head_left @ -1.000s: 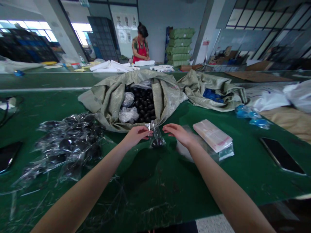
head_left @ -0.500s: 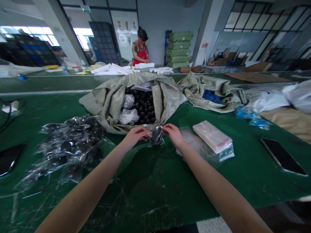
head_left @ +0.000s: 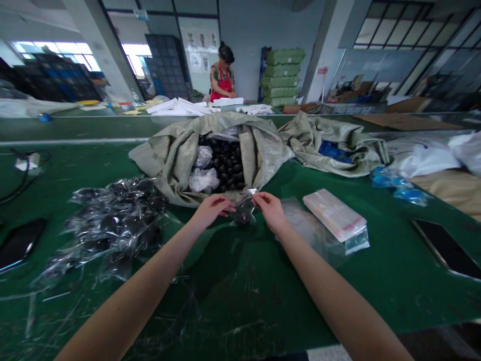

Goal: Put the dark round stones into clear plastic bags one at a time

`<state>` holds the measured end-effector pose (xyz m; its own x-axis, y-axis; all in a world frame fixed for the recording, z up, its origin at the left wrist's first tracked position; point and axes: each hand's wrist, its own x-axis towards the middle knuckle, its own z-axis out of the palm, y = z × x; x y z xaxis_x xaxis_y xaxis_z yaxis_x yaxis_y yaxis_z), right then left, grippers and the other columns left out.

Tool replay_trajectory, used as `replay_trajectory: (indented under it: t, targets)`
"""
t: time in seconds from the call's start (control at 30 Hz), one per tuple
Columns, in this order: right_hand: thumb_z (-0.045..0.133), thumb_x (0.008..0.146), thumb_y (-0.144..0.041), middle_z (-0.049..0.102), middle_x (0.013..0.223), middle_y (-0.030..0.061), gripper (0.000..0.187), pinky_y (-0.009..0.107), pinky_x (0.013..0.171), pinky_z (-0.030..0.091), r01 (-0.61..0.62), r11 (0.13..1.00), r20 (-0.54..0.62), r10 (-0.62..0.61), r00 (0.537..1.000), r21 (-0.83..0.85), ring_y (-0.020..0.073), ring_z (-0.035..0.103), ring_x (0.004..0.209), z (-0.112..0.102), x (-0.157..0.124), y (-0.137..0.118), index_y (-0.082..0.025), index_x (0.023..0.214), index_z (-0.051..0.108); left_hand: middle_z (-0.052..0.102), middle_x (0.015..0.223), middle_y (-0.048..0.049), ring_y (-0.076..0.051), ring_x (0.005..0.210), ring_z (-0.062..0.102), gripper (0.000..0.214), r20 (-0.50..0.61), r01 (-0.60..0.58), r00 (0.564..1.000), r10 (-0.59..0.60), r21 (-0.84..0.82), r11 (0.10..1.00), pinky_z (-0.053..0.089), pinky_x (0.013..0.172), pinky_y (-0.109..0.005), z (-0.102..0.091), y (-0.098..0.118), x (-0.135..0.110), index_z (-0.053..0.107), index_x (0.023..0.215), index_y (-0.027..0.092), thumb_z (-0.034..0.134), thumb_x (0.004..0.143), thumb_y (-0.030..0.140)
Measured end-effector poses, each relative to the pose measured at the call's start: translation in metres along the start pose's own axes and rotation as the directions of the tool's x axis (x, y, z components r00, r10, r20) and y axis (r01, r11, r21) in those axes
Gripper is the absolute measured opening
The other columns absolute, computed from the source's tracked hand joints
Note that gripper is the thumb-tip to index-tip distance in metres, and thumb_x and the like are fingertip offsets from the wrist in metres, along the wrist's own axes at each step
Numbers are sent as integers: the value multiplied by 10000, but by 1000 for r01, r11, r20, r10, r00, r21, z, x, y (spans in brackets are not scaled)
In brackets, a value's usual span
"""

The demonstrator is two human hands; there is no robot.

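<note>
A small clear plastic bag with a dark object inside hangs between my two hands, just in front of the large woven sack. My left hand pinches its left upper edge between thumb and fingers. On the opposite side, my right hand grips the right upper corner. The open woven sack holds many black rounded pieces and a few crumpled clear bags. To the right of my right hand lies a stack of flat clear bags. Left of my left arm is a heap of bagged black pieces.
A second sack with blue pieces lies at the back right, near some bagged blue pieces. Phones lie at the far left and far right of the green table. Beyond, a person in a red apron stands working.
The view has turned slightly left, so the scene sits further right. The dark object now appears lower in the clear bag, and the bag's top is spread wider between my hands.
</note>
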<state>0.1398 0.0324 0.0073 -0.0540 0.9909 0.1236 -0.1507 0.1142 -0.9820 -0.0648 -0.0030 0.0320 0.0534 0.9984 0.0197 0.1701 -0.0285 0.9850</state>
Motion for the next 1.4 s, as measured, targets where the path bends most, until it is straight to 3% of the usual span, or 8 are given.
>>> replay_trajectory:
  t: [0.1, 0.17, 0.3, 0.83, 0.97, 1.23, 1.3, 1.4]
  targets:
    - [692, 733, -448, 680, 744, 10, 250, 288, 702, 470, 56, 997, -3, -57, 998, -45, 166, 605, 721, -1, -3, -1, -202, 768, 680, 681, 924, -100, -224, 850, 641, 205, -193, -254, 895, 402, 520, 815, 496, 791, -392, 6, 11, -5, 610, 942, 152, 616, 827, 321]
    - [680, 754, -437, 682, 746, 10, 239, 298, 732, 483, 107, 990, 8, -107, 994, -87, 171, 613, 735, -1, -6, -3, -201, 787, 686, 670, 954, -96, -225, 910, 610, 167, -39, -391, 783, 621, 747, 539, 461, 848, -394, 15, 21, -7, 630, 966, 161, 559, 878, 284]
    - [640, 798, -386, 697, 801, 21, 193, 307, 767, 501, 194, 971, 61, -187, 980, -142, 181, 631, 772, 0, -11, -9, -204, 837, 689, 676, 980, -95, -231, 932, 582, 241, 307, -540, 706, 638, 816, 205, 402, 856, -400, 38, 39, 0, 670, 993, 173, 447, 944, 247]
    - [486, 908, -294, 701, 909, 63, 223, 312, 804, 469, 462, 762, 178, -431, 885, -454, 201, 630, 855, -9, -23, -19, -217, 905, 696, 671, 823, -108, -248, 850, 557, 273, 486, -566, 677, 553, 824, -30, 332, 803, -417, 55, 61, 10, 686, 806, 164, 441, 920, 198]
    - [518, 880, -273, 718, 920, 51, 197, 313, 814, 474, 454, 787, 158, -429, 890, -418, 201, 641, 858, -8, -24, -20, -231, 886, 711, 668, 811, -85, -237, 844, 569, 222, 438, -534, 688, 579, 846, -5, 345, 790, -400, 54, 58, 11, 659, 772, 175, 471, 891, 180]
    - [542, 849, -257, 731, 919, 37, 169, 335, 850, 485, 434, 800, 127, -421, 898, -414, 205, 658, 869, -7, -27, -22, -247, 828, 710, 649, 810, -51, -210, 826, 578, 72, 242, -479, 750, 616, 840, 253, 389, 786, -356, 53, 51, 10, 593, 742, 191, 553, 792, 157]
    - [546, 848, -276, 721, 884, 35, 148, 332, 838, 490, 397, 822, 84, -399, 913, -407, 199, 653, 846, -7, -27, -19, -243, 812, 685, 629, 788, -42, -193, 789, 573, 60, 136, -450, 782, 608, 798, 400, 407, 768, -334, 51, 48, 15, 575, 734, 192, 546, 775, 159]
    - [537, 858, -344, 702, 831, 31, 148, 323, 813, 506, 287, 914, -17, -304, 952, -286, 189, 656, 814, -6, -26, -12, -233, 811, 623, 600, 715, -17, -167, 704, 568, 22, -196, -288, 862, 467, 568, 771, 439, 706, -298, 42, 44, 27, 558, 734, 196, 551, 745, 214]
